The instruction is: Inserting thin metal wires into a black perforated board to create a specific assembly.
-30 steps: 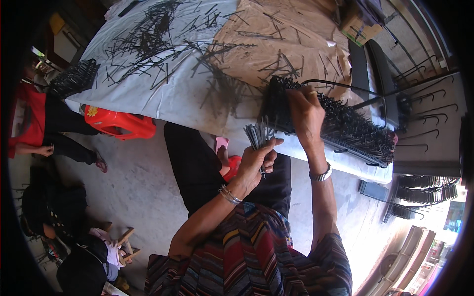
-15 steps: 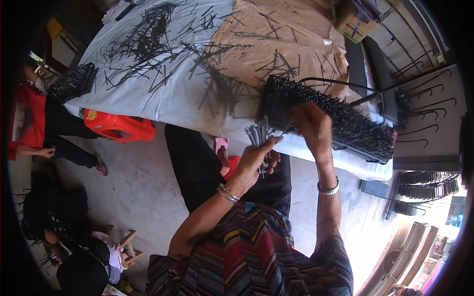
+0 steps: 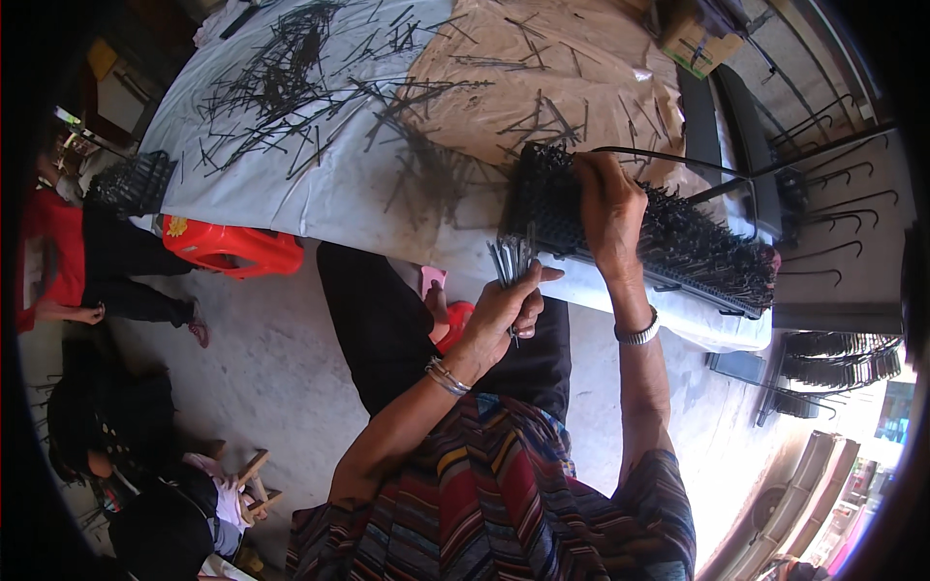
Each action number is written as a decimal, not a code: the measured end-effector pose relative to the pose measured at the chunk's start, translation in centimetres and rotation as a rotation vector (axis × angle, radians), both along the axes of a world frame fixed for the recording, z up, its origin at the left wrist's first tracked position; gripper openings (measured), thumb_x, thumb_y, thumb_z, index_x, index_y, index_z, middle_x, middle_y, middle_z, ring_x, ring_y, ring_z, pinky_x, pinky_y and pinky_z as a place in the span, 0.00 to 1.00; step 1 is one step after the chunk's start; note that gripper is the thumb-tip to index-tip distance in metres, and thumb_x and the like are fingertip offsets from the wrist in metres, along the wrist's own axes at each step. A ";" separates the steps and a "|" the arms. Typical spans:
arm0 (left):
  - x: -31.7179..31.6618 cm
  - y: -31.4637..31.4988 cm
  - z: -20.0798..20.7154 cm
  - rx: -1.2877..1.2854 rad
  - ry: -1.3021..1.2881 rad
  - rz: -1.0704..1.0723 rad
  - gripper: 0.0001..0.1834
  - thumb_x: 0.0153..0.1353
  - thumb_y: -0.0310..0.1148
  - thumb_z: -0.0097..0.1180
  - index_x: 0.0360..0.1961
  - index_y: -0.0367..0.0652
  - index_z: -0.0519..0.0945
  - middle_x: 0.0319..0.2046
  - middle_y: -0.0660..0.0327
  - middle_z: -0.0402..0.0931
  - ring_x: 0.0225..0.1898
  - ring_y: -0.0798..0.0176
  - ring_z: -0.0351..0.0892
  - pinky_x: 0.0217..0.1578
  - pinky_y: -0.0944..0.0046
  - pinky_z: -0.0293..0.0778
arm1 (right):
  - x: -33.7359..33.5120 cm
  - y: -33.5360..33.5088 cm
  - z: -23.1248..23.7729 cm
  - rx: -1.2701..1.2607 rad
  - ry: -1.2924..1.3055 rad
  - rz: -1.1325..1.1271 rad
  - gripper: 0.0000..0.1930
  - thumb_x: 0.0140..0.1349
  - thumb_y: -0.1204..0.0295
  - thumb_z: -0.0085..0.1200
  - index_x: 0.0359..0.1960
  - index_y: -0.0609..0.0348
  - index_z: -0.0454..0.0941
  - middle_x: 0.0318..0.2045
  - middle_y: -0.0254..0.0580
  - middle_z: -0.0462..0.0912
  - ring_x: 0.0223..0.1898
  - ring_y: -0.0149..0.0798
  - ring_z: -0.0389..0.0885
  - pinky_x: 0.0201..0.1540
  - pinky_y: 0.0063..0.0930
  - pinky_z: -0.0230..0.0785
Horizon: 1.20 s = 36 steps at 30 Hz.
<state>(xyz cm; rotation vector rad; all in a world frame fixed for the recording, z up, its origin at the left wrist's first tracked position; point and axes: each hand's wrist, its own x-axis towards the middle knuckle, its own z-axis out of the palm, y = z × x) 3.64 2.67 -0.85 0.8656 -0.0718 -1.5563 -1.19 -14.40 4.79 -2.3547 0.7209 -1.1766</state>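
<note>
My left hand is closed around a bunch of thin grey metal rods, their ends fanned out above the thumb. It is held just off the near edge of the table. My right hand reaches over a long black rack packed with upright thin dark pieces. Its fingertips are pinched together low among the pieces near the rack's left end. Whatever they grip is hidden by the fingers and the dark pieces.
Loose dark rods lie scattered over the white and brown table covering. A black bar arches behind the rack. A red plastic stool stands at the table's left edge. Other people are at the left. Hooked rods hang at right.
My right hand has moved up and away from me, from the rack's near side onto its pieces. The left hand keeps its bunch of rods almost in place.
</note>
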 end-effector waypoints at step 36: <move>0.1 0.5 -0.2 -0.075 0.082 -0.096 0.27 0.67 0.52 0.50 0.56 0.41 0.75 0.16 0.73 0.58 0.13 0.79 0.53 0.16 0.75 0.51 | 0.0 -0.3 -1.8 -0.351 0.316 -0.142 0.08 0.56 0.69 0.59 0.38 0.48 0.83 0.31 0.41 0.77 0.31 0.46 0.78 0.35 0.35 0.69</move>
